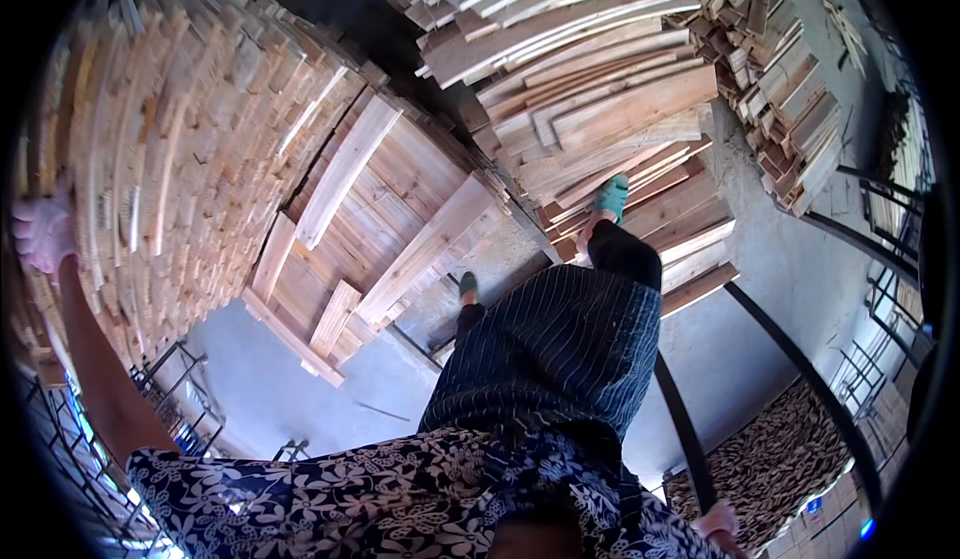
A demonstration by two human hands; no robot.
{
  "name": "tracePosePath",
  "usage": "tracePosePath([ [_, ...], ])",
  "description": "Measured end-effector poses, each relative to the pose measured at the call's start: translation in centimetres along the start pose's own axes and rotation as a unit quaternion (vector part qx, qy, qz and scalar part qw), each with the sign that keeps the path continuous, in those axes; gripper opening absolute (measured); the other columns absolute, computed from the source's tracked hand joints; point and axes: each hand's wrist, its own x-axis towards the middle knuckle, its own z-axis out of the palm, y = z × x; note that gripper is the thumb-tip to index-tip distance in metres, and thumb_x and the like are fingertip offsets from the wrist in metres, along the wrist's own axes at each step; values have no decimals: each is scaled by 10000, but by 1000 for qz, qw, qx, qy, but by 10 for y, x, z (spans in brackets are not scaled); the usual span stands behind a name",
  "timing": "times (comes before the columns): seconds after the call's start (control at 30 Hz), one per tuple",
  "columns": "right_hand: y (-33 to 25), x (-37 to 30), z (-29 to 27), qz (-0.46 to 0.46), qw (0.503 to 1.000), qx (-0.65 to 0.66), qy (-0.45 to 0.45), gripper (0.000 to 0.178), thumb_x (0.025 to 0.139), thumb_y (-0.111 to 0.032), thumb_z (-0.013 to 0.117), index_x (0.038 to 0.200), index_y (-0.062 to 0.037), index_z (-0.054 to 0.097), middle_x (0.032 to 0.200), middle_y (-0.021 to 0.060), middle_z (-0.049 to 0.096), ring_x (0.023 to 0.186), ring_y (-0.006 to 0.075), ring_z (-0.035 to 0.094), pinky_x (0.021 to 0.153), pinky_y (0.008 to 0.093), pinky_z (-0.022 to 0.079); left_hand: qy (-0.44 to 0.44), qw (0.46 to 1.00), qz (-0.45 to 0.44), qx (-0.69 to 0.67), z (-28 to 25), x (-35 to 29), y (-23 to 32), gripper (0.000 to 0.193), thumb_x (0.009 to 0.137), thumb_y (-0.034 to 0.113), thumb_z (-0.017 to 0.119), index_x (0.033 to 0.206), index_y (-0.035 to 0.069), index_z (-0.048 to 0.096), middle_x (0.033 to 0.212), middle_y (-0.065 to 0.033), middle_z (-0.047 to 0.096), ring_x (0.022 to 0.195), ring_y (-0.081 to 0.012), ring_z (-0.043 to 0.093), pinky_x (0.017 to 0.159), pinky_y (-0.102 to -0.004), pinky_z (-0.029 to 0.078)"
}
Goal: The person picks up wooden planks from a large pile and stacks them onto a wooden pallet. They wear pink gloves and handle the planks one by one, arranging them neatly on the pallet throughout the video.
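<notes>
My left hand [46,231], in a pale pink glove, reaches out at the far left against a tall stack of wooden strips [180,149]. Its fingers are spread over the side of the stack. At the lower right, my right hand [718,521] is closed at the near end of a black metal bar [686,434]; part of it is hidden by my sleeve. One of my feet, in a green shoe [611,197], rests on a low pile of boards [690,214]. The other shoe [468,283] is lower, beside a lower stack of planks [410,174].
Further piles of planks [560,19] rise ahead, with loose wood pieces [775,79] at the right. A second black bar [800,359] runs over the grey floor [310,409]. A large heap of short wood pieces [770,449] lies at the lower right.
</notes>
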Motion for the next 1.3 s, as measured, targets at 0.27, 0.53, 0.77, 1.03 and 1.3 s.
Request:
tracePosePath([
  [0.27,-72,-9,-34,-129,966,224,-26,601,808,-385,684,1307,-60,599,1317,202,651,1214,362,632,997,453,528,-165,986,-33,-6,-39,0,13,1218,672,716,741,1549,47,226,1496,-244,374,1393,-491,379,1139,-598,350],
  [0.53,-150,-31,-149,-298,891,342,8,538,849,-331,647,1299,-38,615,1280,210,670,1154,363,653,960,430,539,-291,955,-17,-54,-61,-9,14,1180,706,661,774,1554,54,221,1561,-252,305,1469,-471,292,1200,-598,253],
  [0.77,-224,-62,-260,-400,861,312,30,486,885,-284,615,1292,-19,630,1248,218,686,1102,363,673,928,410,547,-439,887,-36,-138,-56,-19,25,1165,752,718,666,1557,-4,235,1607,-318,240,1518,-491,177,1230,-610,125],
  [1.03,-442,-21,-420,-494,739,-211,406,433,925,-229,578,1284,3,646,1212,226,705,1042,363,694,891,386,558,-456,832,71,-308,-123,17,56,788,925,508,572,1508,12,386,1335,-219,540,1210,-369,539,1058,-535,365],
  [1.3,-523,-547,-468,-723,549,418,43,334,989,-155,668,1311,-88,611,955,6,674,809,106,643,709,283,542,-425,734,37,-529,-130,-27,-19,714,874,392,655,1477,55,471,1327,-201,592,1218,-366,572,1067,-510,412],
])
